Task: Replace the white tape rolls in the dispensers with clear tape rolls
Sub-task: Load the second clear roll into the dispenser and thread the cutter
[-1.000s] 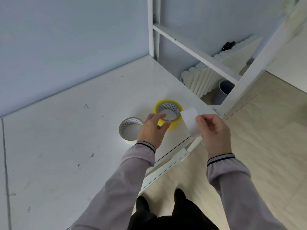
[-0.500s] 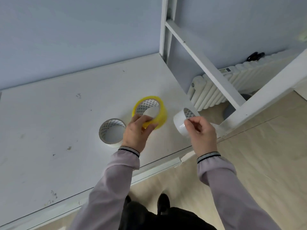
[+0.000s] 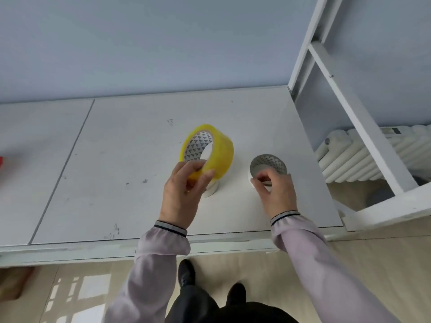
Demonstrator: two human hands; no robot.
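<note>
Pinching yellow tape roll [image 3: 219, 150] between fingers [image 3: 206, 177]

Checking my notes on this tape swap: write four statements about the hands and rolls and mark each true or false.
1. The left hand holds the yellow-tinted tape roll tilted off the table. True.
2. The right hand is empty. False: its fingers grip a white tape roll.
3. Another white roll sits partly hidden behind the left hand. True.
4. A tape dispenser stands between the rolls. False: none is visible.
</note>
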